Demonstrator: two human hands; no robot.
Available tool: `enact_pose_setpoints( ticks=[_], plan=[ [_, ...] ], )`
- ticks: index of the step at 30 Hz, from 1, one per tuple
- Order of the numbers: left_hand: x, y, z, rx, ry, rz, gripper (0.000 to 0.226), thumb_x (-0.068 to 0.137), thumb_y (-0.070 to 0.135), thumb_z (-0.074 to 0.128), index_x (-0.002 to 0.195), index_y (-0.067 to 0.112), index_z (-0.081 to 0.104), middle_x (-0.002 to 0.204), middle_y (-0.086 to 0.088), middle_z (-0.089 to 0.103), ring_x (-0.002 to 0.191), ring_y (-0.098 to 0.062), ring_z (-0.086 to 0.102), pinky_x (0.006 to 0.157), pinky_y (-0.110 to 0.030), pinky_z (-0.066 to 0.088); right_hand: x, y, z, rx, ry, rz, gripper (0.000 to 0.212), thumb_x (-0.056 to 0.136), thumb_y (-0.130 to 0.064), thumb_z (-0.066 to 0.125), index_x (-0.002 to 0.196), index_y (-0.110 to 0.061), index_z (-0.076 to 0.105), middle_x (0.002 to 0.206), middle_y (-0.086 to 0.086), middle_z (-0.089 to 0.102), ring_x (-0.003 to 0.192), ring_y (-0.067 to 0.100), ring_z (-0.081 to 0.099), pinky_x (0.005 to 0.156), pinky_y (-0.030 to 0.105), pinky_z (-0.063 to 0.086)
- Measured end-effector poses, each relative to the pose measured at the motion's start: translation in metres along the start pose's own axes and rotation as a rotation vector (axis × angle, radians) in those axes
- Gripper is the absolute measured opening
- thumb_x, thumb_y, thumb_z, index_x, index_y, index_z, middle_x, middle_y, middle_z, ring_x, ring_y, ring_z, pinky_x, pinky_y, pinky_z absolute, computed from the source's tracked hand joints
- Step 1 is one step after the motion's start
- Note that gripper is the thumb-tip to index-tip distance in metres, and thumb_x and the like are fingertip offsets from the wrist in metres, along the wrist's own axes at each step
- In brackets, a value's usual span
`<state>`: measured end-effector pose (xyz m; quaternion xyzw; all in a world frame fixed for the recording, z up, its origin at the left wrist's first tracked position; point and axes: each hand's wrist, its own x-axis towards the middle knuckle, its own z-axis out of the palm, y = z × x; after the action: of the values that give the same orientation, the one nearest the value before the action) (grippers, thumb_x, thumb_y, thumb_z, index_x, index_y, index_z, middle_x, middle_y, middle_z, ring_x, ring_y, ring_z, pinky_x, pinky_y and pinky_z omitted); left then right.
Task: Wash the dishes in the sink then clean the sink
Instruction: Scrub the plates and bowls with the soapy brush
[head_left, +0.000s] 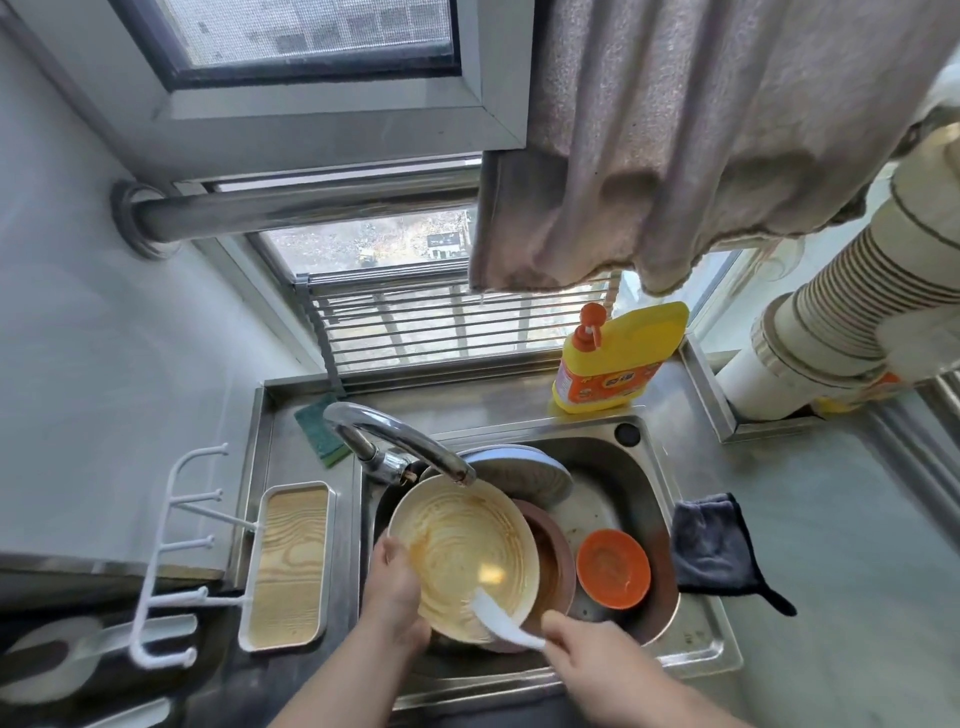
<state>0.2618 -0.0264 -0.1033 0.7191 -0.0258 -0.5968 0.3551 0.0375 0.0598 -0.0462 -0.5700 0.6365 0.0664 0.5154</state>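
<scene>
A cream bowl (462, 551) smeared with brown sauce is tilted up over the steel sink (654, 467), under the faucet spout (410, 441). My left hand (392, 592) grips the bowl's left rim. My right hand (602, 665) holds a white spoon (498, 621) whose tip lies inside the bowl. Beneath the bowl sits a brown dish (550, 561). An orange bowl (613, 569) rests in the basin to the right, and a metal lid or pan (524, 473) leans at the back.
Yellow detergent bottle (618, 358) stands behind the sink. A green sponge (322, 431) lies back left. A dark cloth (717, 551) drapes the sink's right edge. A wood-grain tray (288, 566) sits on the left, beside a white hook rack (171, 551). A towel (675, 156) hangs overhead.
</scene>
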Motion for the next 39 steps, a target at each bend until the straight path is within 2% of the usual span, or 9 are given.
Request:
enact_pose_setpoints(
  ticks=[4,8,12,15,20,25,30,33,39],
  plan=[
    [-0.01,-0.002,-0.001,-0.006,-0.031,0.019,0.041,0.114,0.043,0.027,0.149,0.034,0.046,0.137,-0.017,0.061,0.122,-0.042,0.062,0.099,-0.072,0.049,0.002,0.019,-0.014,-0.147,0.032,-0.003,0.019,0.101,-0.052,0.039,0.105,-0.033,0.041,0.095,0.0,0.066,0.092,0.025,0.062,0.079,0.039,0.05],
    [-0.023,-0.018,0.008,-0.047,0.007,-0.003,0.034,0.116,0.038,0.031,0.14,0.024,0.05,0.121,-0.018,0.066,0.107,-0.041,0.067,0.092,-0.064,0.057,0.01,-0.033,0.024,0.058,0.003,-0.085,0.015,0.1,-0.048,0.042,0.09,-0.037,0.045,0.091,0.002,0.06,0.092,0.026,0.058,0.082,0.038,0.048],
    [-0.032,-0.035,0.009,0.0,0.009,0.005,0.034,0.116,0.035,0.027,0.131,0.028,0.056,0.119,-0.019,0.069,0.108,-0.041,0.07,0.093,-0.064,0.057,0.065,-0.049,0.007,0.029,0.147,-0.014,0.019,0.103,-0.041,0.037,0.092,-0.029,0.045,0.101,0.005,0.067,0.094,0.03,0.061,0.076,0.042,0.046],
    [-0.034,-0.039,0.005,0.075,0.017,0.036,0.036,0.116,0.034,0.029,0.124,0.033,0.064,0.115,-0.013,0.071,0.107,-0.038,0.071,0.091,-0.064,0.059,0.084,-0.019,-0.017,-0.069,0.169,0.122,0.015,0.103,-0.034,0.033,0.095,-0.031,0.045,0.093,0.0,0.066,0.084,0.026,0.063,0.067,0.042,0.051],
    [-0.013,-0.024,-0.011,0.139,0.051,0.046,0.034,0.114,0.042,0.029,0.13,0.037,0.059,0.123,-0.014,0.066,0.108,-0.043,0.067,0.085,-0.071,0.057,0.05,0.03,-0.003,-0.054,0.034,0.2,0.025,0.103,-0.035,0.037,0.079,-0.029,0.043,0.089,-0.006,0.062,0.093,0.025,0.065,0.078,0.038,0.049],
    [-0.007,-0.026,-0.008,0.17,0.055,0.043,0.034,0.112,0.045,0.029,0.127,0.034,0.057,0.121,-0.016,0.066,0.105,-0.039,0.067,0.093,-0.066,0.057,0.026,-0.024,0.02,0.139,-0.11,0.042,0.02,0.1,-0.041,0.044,0.098,-0.025,0.056,0.105,-0.003,0.066,0.103,0.018,0.06,0.088,0.03,0.046],
    [-0.008,-0.046,0.002,0.236,-0.036,0.08,0.035,0.092,0.049,0.048,0.12,0.043,0.067,0.102,-0.008,0.078,0.094,-0.039,0.076,0.082,-0.069,0.06,0.07,-0.058,-0.008,0.097,0.13,0.09,0.022,0.104,-0.032,0.037,0.085,-0.025,0.047,0.094,0.001,0.063,0.089,0.027,0.06,0.072,0.039,0.043],
    [-0.022,-0.031,0.008,0.229,-0.013,0.061,0.033,0.109,0.022,0.042,0.111,0.042,0.068,0.103,-0.009,0.075,0.095,-0.039,0.075,0.079,-0.064,0.062,0.079,-0.015,-0.024,-0.006,0.17,0.261,0.021,0.103,-0.03,0.033,0.088,-0.027,0.047,0.09,0.001,0.064,0.081,0.025,0.061,0.063,0.04,0.045],
    [-0.023,-0.038,0.015,0.291,-0.047,0.014,0.035,0.108,0.026,0.038,0.115,0.04,0.069,0.1,-0.01,0.078,0.094,-0.038,0.076,0.079,-0.066,0.062,0.072,-0.029,0.0,0.392,0.156,0.319,0.023,0.102,-0.026,0.033,0.087,-0.02,0.05,0.088,-0.001,0.055,0.074,0.017,0.042,0.063,0.035,0.036]
  ],
)
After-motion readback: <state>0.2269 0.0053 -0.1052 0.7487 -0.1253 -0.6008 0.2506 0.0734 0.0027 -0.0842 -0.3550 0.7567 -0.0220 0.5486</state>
